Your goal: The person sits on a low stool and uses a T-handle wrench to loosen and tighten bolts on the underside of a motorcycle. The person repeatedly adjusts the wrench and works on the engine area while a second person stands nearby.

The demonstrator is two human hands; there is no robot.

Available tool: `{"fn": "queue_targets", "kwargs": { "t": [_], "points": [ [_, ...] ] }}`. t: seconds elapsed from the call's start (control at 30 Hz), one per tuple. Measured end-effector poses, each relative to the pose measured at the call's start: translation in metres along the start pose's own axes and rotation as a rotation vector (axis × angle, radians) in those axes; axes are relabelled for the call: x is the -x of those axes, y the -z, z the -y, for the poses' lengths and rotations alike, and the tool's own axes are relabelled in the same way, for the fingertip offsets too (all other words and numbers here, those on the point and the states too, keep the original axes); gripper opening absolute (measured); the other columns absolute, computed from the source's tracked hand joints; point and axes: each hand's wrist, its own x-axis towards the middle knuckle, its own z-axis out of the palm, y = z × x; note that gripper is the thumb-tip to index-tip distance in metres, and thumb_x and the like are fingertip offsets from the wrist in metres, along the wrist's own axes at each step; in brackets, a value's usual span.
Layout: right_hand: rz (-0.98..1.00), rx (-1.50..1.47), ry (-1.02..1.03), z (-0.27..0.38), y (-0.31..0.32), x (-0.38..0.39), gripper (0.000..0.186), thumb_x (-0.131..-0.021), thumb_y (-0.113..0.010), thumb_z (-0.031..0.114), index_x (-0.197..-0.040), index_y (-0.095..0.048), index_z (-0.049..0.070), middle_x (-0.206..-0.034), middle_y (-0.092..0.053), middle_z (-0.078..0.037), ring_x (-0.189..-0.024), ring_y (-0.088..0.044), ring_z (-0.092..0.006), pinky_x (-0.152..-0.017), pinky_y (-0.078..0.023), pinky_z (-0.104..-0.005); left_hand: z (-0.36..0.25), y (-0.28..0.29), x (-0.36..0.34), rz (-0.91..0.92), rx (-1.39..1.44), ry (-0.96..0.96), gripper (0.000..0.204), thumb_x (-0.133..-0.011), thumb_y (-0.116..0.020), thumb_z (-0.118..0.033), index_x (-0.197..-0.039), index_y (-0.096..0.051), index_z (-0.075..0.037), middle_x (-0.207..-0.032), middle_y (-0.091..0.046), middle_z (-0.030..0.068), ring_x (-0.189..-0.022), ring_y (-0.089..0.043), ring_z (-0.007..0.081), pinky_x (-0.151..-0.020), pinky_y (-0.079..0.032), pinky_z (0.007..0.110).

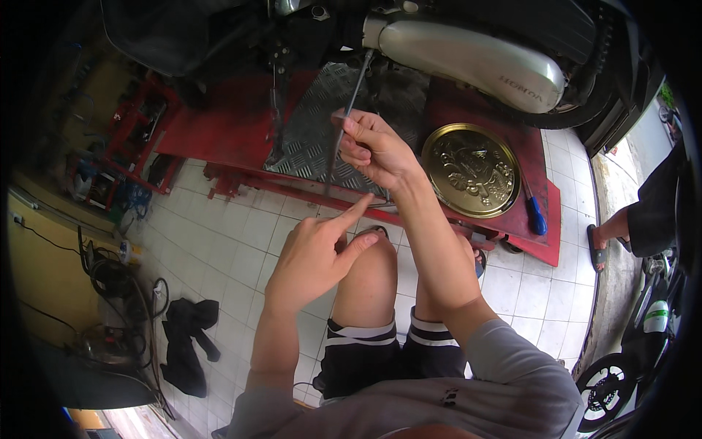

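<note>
1. 7 o'clock, close to centre: left hand (311, 252), empty as far as seen; index finger extended toward 1 o'clock, thumb apart; contact with anything cannot be told
2. 12 o'clock: thin metal rod (357, 88), tilted, upper end toward 1 o'clock, lower end toward 7; top meets or overlaps the left end of the silver motorbike cover (472, 66); seating not clear
3. 1 o'clock: right hand (380, 150), rod pinched between thumb and index, other fingers curled. Judgement: light pinch suits guiding; firmer wrap better for force; check seating first, keep push along the rod's axis
4. 2 o'clock: gold embossed tray (469, 172) on the red platform (227, 132); keep elbow clear
5. 3 o'clock: blue-handled screwdriver (537, 217) beside the tray, untouched, handle toward 5 o'clock
</note>
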Motion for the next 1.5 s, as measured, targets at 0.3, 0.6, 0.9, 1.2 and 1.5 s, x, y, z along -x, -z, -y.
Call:
{"fn": "queue_targets", "kwargs": {
  "t": [0.3, 0.6, 0.9, 1.2, 1.5],
  "points": [
    [-0.046, 0.011, 0.008, -0.001, 0.008, 0.0, 0.015, -0.094, -0.06, 0.016, -0.097, -0.057, 0.002, -0.064, -0.047, 0.002, -0.052, -0.036, -0.0047, -0.048, -0.029, -0.0198, -0.015, 0.01, 0.0, 0.054, -0.006, 0.102, 0.07, -0.079, -0.076, -0.021, -0.14, -0.044, -0.004, -0.049, -0.037, 0.0033, -0.047, -0.036, 0.0079, -0.05, -0.036, 0.023],
    [-0.126, 0.076, 0.025, -0.007, 0.009, 0.0, 0.017, -0.096, -0.057, 0.019, -0.101, -0.056, 0.002, -0.06, -0.043, 0.004, -0.049, -0.033, -0.002, -0.045, -0.025, -0.0192, -0.014, 0.001, 0.0, 0.007, 0.041, 0.179, 0.065, -0.081, -0.074, -0.022, -0.137, -0.048, -0.003, -0.05, -0.052, 0.0102, -0.043, -0.046, 0.0147, -0.049, -0.04, 0.026],
    [-0.082, 0.019, 0.038, -0.003, 0.018, 0.0, 0.016, -0.096, -0.056, 0.014, -0.101, -0.057, -0.001, -0.067, -0.049, 0.0, -0.052, -0.036, -0.0049, -0.048, -0.029, -0.0202, -0.003, 0.001, 0.0, -0.24, 0.107, 0.063, 0.069, -0.081, -0.071, -0.01, -0.141, -0.038, 0.003, -0.054, -0.052, 0.0066, -0.045, -0.046, 0.0071, -0.046, -0.038, 0.023],
    [-0.175, 0.052, 0.066, -0.007, 0.015, -0.004, 0.015, -0.095, -0.057, 0.013, -0.1, -0.057, -0.001, -0.066, -0.047, -0.001, -0.053, -0.035, -0.0054, -0.049, -0.029, -0.0199, -0.001, 0.006, 0.005, -0.273, -0.155, 0.093, 0.068, -0.084, -0.07, -0.026, -0.14, -0.041, 0.0, -0.056, -0.055, 0.0135, -0.047, -0.056, 0.0221, -0.051, -0.044, 0.032],
    [-0.168, 0.029, 0.099, -0.009, 0.018, -0.008, 0.016, -0.096, -0.056, 0.014, -0.1, -0.058, -0.001, -0.066, -0.048, -0.001, -0.054, -0.036, -0.006, -0.049, -0.03, -0.0201, 0.019, -0.009, 0.01, -0.224, -0.143, 0.173, 0.069, -0.084, -0.07, -0.021, -0.141, -0.039, 0.002, -0.052, -0.052, 0.0128, -0.043, -0.052, 0.0208, -0.048, -0.042, 0.031]
  ]
}}
